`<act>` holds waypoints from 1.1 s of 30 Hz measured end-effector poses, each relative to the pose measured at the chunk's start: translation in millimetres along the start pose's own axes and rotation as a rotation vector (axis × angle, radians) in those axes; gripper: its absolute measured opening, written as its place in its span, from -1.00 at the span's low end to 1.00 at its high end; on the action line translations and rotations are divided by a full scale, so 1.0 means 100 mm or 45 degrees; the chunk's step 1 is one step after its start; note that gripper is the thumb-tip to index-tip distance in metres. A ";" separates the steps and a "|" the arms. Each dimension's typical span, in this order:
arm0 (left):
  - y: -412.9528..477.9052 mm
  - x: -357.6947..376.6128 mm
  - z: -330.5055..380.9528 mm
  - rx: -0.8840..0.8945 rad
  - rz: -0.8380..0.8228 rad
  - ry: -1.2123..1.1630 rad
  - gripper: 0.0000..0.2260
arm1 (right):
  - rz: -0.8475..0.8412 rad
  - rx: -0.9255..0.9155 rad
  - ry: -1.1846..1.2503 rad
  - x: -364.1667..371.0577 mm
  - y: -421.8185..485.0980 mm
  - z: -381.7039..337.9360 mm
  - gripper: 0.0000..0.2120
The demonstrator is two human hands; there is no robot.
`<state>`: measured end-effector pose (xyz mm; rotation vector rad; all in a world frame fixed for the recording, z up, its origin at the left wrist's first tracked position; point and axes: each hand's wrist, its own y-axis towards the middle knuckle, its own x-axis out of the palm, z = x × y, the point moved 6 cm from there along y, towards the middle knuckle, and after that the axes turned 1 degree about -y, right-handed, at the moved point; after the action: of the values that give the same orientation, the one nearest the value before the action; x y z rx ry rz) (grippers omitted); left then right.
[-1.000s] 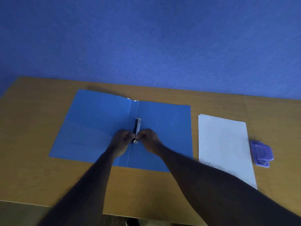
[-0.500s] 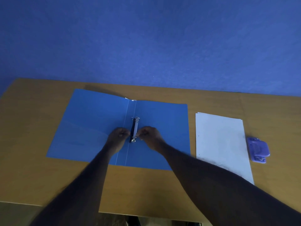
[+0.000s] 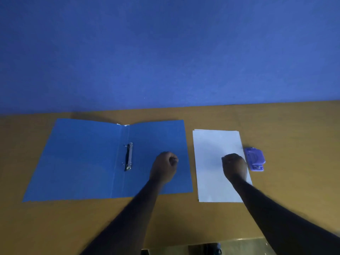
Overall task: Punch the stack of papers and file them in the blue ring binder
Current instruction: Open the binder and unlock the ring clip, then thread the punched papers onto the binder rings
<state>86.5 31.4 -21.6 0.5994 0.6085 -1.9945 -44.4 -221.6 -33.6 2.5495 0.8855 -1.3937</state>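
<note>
We find the flat blue card ring binder (image 3: 88,159) lying open on the brown wooden table (image 3: 294,135), its metal two-ring mechanism (image 3: 129,157) running along the spine fold; the rings look parted, though the dim light leaves this uncertain. The stack of white paper sheets (image 3: 215,144) lies just beside the binder's right cover, apart from it, and the small purple plastic hole punch (image 3: 254,159) sits at the stack's right edge, touching or very nearly so. The left hand (image 3: 164,166) hangs over the right cover of the binder, fingers curled into a loose fist with nothing in it that we can see. The right hand (image 3: 234,165) is over the stack, close to the punch, also curled; whether it presses the paper or has pinched a sheet we cannot tell, since only its back shows. We judge the step in hand to be fetching the paper and punch, with punching not yet done. To do it well, we would square the sheets first, since the far edges show slight stagger, then seat one long edge fully into the punch's slot, centred, and press firmly once. The holes should go along the edge that will face the rings. Uneven sheets would give misaligned holes.
</note>
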 end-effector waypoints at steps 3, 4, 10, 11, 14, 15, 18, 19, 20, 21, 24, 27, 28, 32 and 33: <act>-0.07 0.46 0.27 0.080 -0.204 0.111 -0.83 | 0.081 0.247 -0.090 -0.26 0.08 0.50 -0.68; -0.09 0.58 0.31 0.098 -0.256 0.171 -0.81 | 0.079 0.323 -0.118 -0.28 0.07 0.60 -0.62; -0.14 0.95 0.40 -0.097 -0.306 0.061 -0.57 | -0.009 0.422 -0.108 -0.30 0.04 0.81 -0.31; -0.13 0.97 0.42 -0.133 -0.298 0.015 -0.58 | -0.008 0.426 -0.094 -0.30 0.06 0.81 -0.30; -0.11 0.98 0.44 -0.224 -0.247 -0.116 -0.61 | -0.017 0.471 -0.060 -0.27 0.07 0.76 -0.26; -0.11 0.97 0.43 -0.253 -0.230 -0.144 -0.63 | -0.019 0.497 -0.062 -0.27 0.07 0.74 -0.23; -0.12 0.97 0.44 -0.232 -0.211 -0.142 -0.82 | -0.021 0.563 -0.107 -0.26 0.01 0.69 -0.11; -0.11 0.98 0.46 -0.200 -0.211 -0.121 -0.89 | -0.031 0.577 -0.123 -0.26 0.01 0.69 -0.08; -0.11 0.98 0.48 -0.170 -0.212 -0.105 -0.90 | -0.046 0.588 -0.131 -0.23 0.02 0.70 -0.06; -0.11 0.98 0.49 -0.159 -0.213 -0.092 -0.90 | -0.060 0.599 -0.128 -0.21 0.03 0.71 -0.05; -0.11 0.97 0.51 -0.157 -0.204 -0.066 -0.92 | -0.088 0.633 -0.116 -0.15 0.07 0.73 -0.07; -0.10 0.96 0.53 -0.155 -0.203 -0.062 -0.86 | -0.125 0.648 -0.136 -0.10 0.11 0.73 -0.12; -0.11 0.96 0.53 -0.168 -0.201 -0.067 -0.82 | -0.134 0.648 -0.128 -0.10 0.12 0.73 -0.14; -0.13 0.95 0.55 -0.176 -0.198 -0.052 -0.84 | -0.190 0.654 -0.106 -0.06 0.16 0.75 -0.20; -0.14 0.95 0.55 -0.166 -0.198 -0.054 -0.86 | -0.212 0.651 -0.117 -0.05 0.16 0.75 -0.21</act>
<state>23.0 -58.0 -37.0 0.4411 0.7725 -2.0873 -93.0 -263.7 -75.1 2.7752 0.8270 -1.9938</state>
